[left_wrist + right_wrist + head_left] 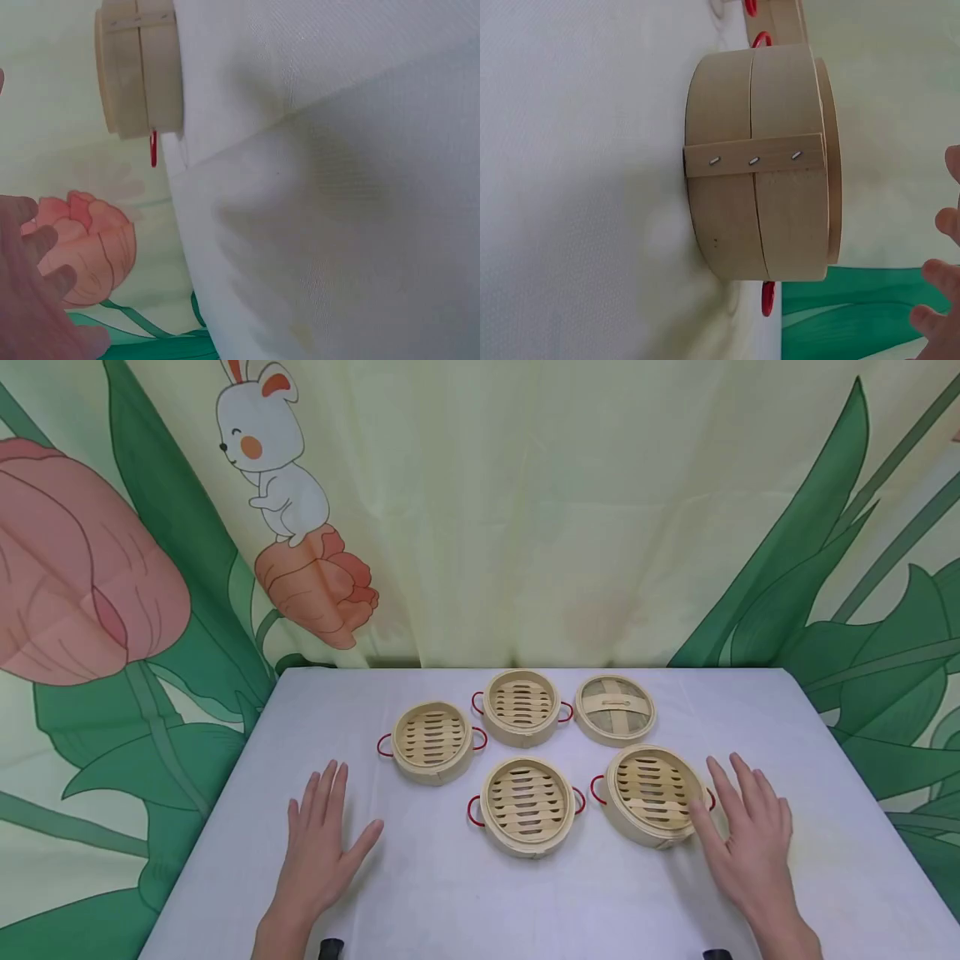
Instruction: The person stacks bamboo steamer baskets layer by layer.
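On the white worktop (420,893) the left hand (318,843) lies flat, holding nothing, well left of the baskets, while the right hand (750,835), fingers straight, touches the right side of the nearest bamboo steamer basket (651,793), just left of it.

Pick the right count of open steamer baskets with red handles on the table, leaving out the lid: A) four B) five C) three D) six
A: four baskets with red handles show their slatted floors, the left one, the back one, the middle one and the one by the right hand; the fifth round piece is a lid without handles.
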Demonstrator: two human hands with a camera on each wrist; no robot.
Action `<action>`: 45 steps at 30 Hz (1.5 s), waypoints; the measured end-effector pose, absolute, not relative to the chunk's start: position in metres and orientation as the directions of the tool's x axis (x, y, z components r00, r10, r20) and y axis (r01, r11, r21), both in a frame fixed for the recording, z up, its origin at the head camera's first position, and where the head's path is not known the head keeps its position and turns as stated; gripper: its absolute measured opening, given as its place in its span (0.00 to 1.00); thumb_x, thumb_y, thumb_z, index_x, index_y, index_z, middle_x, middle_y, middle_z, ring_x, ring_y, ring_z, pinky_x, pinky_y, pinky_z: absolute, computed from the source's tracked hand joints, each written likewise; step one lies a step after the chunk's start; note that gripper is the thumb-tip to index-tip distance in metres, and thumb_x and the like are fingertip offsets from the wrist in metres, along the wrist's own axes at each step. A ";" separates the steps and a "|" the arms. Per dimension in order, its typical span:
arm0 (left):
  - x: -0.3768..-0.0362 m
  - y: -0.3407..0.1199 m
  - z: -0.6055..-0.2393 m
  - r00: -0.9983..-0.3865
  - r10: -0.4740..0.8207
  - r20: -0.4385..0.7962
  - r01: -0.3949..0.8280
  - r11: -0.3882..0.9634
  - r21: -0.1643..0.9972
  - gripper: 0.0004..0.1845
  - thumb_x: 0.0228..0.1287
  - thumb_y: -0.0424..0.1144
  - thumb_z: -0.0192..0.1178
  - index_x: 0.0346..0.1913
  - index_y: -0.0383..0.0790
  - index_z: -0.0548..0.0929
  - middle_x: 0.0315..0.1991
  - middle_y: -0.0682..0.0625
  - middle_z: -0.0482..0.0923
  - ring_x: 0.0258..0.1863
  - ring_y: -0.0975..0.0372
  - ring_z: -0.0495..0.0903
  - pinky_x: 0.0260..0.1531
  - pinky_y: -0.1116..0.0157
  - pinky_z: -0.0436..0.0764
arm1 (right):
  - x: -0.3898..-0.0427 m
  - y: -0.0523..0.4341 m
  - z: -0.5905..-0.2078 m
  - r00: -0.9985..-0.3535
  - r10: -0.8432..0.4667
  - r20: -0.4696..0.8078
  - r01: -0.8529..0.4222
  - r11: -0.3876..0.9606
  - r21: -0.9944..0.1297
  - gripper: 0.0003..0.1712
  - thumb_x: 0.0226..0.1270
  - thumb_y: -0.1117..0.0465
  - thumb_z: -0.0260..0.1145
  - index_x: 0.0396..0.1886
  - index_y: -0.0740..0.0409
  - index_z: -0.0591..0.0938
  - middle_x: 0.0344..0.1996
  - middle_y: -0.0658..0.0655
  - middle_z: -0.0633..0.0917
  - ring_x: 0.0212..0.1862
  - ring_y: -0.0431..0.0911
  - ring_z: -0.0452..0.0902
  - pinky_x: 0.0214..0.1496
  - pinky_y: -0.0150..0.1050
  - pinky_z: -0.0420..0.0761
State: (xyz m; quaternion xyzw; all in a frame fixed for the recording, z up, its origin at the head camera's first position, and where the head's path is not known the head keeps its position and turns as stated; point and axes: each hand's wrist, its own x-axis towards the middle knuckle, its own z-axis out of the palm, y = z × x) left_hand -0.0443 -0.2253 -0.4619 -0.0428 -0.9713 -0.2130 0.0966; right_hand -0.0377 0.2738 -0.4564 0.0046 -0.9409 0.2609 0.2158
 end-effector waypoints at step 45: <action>-0.091 -0.195 -0.474 -0.982 0.046 0.185 0.152 0.778 0.610 0.57 0.62 0.56 0.70 0.82 0.43 0.44 0.80 0.44 0.43 0.78 0.49 0.43 0.71 0.38 0.43 | -0.054 0.213 -0.460 -0.817 -0.067 0.573 -0.424 0.743 -0.518 0.37 0.63 0.55 0.71 0.72 0.56 0.73 0.72 0.64 0.67 0.71 0.67 0.56 0.70 0.63 0.51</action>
